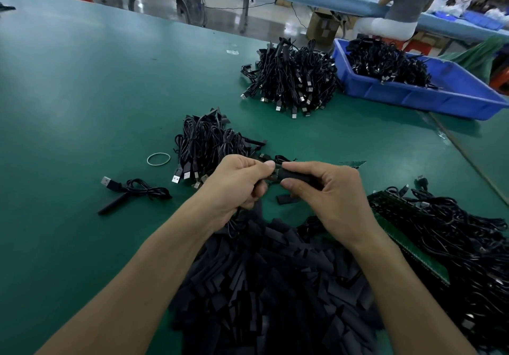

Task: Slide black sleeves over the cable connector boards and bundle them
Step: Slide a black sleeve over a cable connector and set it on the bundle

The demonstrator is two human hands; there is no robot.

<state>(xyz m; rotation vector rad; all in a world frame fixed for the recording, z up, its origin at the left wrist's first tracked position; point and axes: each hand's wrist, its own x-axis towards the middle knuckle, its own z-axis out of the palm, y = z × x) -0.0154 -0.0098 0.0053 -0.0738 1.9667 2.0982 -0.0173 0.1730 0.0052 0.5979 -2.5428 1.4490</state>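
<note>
Left of the sleeve heap (270,285), well apart from it, a single cable (135,189) lies on the green table (82,92), USB plug exposed. A rubber band (158,159) lies flat just beyond that cable. Behind the heap's far left edge sits a cable bundle (209,145), plugs pointing toward the wearer. Over the heap's far edge, the left hand (234,186) pinches the connector board (274,175) with curled fingers, and its lead trails down toward the heap. The right hand (330,197) grips a black sleeve (297,178) between thumb and fingers, the sleeve mouth at the board, of which only a sliver shows. Right of the heap lie loose cables (454,244) with green boards. Far beyond the heap, to the right, a blue bin (413,98) holds more cables.
</note>
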